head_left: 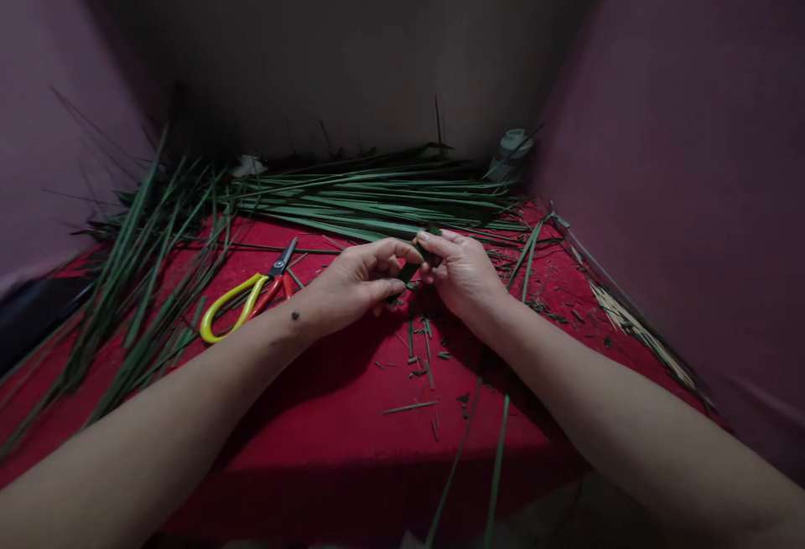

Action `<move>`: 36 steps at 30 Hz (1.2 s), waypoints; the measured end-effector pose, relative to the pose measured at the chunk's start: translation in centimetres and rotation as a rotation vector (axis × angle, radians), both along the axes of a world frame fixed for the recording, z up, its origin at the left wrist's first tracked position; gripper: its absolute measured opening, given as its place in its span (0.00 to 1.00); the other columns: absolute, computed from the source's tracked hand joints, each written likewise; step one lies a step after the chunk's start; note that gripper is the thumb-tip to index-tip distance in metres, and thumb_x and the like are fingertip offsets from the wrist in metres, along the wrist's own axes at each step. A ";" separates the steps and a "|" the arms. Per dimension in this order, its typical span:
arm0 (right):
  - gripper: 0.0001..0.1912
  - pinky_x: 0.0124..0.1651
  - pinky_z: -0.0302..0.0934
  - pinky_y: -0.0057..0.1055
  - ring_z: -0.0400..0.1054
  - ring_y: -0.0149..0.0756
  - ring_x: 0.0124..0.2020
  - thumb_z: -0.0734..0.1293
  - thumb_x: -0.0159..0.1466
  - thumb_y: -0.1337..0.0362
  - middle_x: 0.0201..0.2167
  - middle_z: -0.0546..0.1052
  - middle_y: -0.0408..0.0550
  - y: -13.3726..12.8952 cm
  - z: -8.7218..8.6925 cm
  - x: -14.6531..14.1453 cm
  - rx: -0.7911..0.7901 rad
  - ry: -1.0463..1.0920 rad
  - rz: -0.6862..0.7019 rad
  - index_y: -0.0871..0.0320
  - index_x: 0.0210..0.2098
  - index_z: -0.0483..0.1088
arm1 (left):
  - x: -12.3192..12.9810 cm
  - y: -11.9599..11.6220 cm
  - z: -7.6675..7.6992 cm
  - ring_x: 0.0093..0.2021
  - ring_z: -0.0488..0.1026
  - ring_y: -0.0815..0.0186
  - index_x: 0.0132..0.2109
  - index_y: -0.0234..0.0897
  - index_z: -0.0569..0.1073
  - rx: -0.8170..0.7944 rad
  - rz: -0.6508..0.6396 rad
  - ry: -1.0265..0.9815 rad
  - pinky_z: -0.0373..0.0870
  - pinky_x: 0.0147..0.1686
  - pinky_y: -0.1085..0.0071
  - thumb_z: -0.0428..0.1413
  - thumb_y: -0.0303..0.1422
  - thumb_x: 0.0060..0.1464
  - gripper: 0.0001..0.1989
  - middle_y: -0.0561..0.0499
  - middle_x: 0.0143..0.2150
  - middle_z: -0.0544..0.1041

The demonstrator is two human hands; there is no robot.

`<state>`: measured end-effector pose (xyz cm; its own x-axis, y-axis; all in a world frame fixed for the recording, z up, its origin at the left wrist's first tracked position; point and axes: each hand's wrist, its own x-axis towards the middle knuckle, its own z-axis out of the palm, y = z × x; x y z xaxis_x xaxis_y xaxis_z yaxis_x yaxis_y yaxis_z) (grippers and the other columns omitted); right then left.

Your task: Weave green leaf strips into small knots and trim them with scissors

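My left hand and my right hand meet over the middle of the red-covered table. Between them is a short, dark green piece of leaf, pinched in the fingers of both. Its far end is partly covered by my right fingertips, so its full shape is hard to make out. Scissors with yellow and red handles lie beside my left wrist, their blades pointing away from me. Long green leaf strips hang over the table's front edge, below my right forearm.
Long green leaves lie in a heap along the back, and more spread down the left side. A small pale container stands at the back right. Thin pale sticks lie along the right wall. Leaf scraps litter the red cloth.
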<state>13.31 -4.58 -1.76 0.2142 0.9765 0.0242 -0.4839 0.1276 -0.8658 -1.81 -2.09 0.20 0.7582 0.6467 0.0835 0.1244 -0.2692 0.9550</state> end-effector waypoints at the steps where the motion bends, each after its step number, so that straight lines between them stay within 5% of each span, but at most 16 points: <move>1: 0.11 0.15 0.46 0.24 0.56 0.22 0.13 0.71 0.48 0.67 0.16 0.66 0.36 0.0 0.0 0.0 0.003 -0.007 0.008 0.60 0.21 0.62 | 0.1 0.0 0.0 0.23 0.67 0.74 0.46 0.33 0.68 0.007 0.003 0.009 0.65 0.20 0.78 0.53 0.25 0.51 0.13 0.55 0.28 0.70; 6: 0.12 0.14 0.46 0.23 0.58 0.23 0.13 0.72 0.49 0.66 0.16 0.66 0.37 -0.1 0.0 -0.1 -0.042 0.004 0.045 0.60 0.21 0.63 | 0.2 0.0 -0.1 0.26 0.70 0.73 0.47 0.31 0.70 -0.011 0.027 -0.050 0.67 0.25 0.76 0.54 0.26 0.51 0.14 0.49 0.35 0.75; 12: 0.14 0.14 0.50 0.23 0.61 0.26 0.14 0.70 0.53 0.58 0.16 0.69 0.41 0.0 0.0 0.0 -0.078 0.077 0.084 0.61 0.21 0.65 | -0.2 -0.2 0.4 0.25 0.73 0.71 0.47 0.33 0.70 -0.211 0.058 -0.111 0.71 0.29 0.71 0.57 0.25 0.50 0.16 0.51 0.34 0.76; 22: 0.06 0.22 0.59 0.20 0.65 0.25 0.19 0.69 0.47 0.74 0.18 0.72 0.43 0.0 0.1 0.3 -0.038 0.091 0.252 0.63 0.25 0.68 | -0.3 0.5 -0.1 0.27 0.74 0.68 0.47 0.34 0.66 -0.266 0.095 -0.223 0.72 0.25 0.72 0.58 0.26 0.49 0.17 0.51 0.31 0.75; 36: 0.05 0.18 0.56 0.21 0.63 0.25 0.16 0.67 0.51 0.69 0.14 0.69 0.41 0.1 0.2 0.1 -0.045 0.077 0.094 0.62 0.22 0.66 | -0.3 0.6 0.0 0.27 0.74 0.69 0.50 0.35 0.69 -0.179 0.137 -0.201 0.73 0.28 0.71 0.58 0.25 0.49 0.19 0.51 0.35 0.76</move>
